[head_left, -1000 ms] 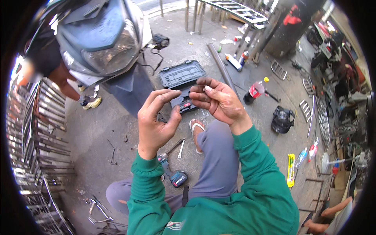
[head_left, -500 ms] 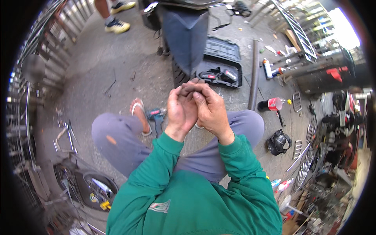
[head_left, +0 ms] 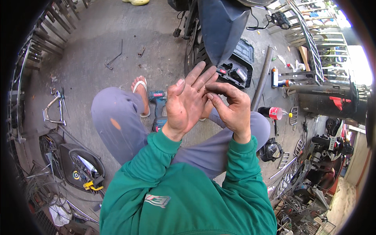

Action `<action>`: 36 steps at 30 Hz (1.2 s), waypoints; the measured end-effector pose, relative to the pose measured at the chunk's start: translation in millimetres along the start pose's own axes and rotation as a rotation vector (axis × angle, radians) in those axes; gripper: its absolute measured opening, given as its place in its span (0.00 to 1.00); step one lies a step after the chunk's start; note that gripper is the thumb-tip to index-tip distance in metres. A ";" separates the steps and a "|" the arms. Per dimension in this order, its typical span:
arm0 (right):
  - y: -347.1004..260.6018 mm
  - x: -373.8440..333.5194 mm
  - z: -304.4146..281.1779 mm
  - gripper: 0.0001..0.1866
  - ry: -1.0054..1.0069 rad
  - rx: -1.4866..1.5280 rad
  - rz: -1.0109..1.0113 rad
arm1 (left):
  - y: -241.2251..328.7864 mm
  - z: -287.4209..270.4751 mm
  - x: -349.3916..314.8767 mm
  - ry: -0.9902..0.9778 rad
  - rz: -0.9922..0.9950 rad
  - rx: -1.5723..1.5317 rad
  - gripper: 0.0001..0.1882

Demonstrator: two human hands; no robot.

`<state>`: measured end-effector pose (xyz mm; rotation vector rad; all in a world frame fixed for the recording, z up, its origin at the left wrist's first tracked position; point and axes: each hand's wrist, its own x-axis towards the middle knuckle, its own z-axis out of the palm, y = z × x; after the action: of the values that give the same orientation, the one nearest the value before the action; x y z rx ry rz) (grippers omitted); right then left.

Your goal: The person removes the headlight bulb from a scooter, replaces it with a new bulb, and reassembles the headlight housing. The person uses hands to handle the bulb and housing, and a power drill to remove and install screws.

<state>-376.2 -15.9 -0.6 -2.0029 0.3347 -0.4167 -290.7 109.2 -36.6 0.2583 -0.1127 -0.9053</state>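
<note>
My left hand (head_left: 183, 105) is open, its soiled palm turned up and fingers stretched out in front of the motorcycle's dark front panel (head_left: 223, 33). Against its fingers, the thumb and forefinger of my right hand (head_left: 235, 107) come together in a pinch. Anything between those fingertips is too small to make out. Below the left hand, a teal cordless power tool (head_left: 159, 105) lies on the floor beside my sandalled foot (head_left: 140, 92). An open black tool case (head_left: 247, 64) with a tool in it sits beyond my right hand.
A long metal pipe (head_left: 263, 80) lies to the right, near a spray can (head_left: 275, 78) and a cola bottle (head_left: 275, 113). On the left are an L-shaped rod (head_left: 116, 56), a metal frame (head_left: 45, 114) and a black tray (head_left: 102, 166) of tools.
My cupped hands have parted somewhat. The left has spread its fingers, while the right has shifted rightward into a pinch. The view has moved, showing more of the power tool.
</note>
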 end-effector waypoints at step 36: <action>0.5 4.3 22.9 0.13 0.017 -0.110 0.080 | 8.3 -0.2 -1.9 -0.090 0.108 0.181 0.57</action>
<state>-362.5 0.4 -10.1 -2.0861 0.4559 -0.3722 -285.5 115.6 -34.5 0.3762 -0.2899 -0.8003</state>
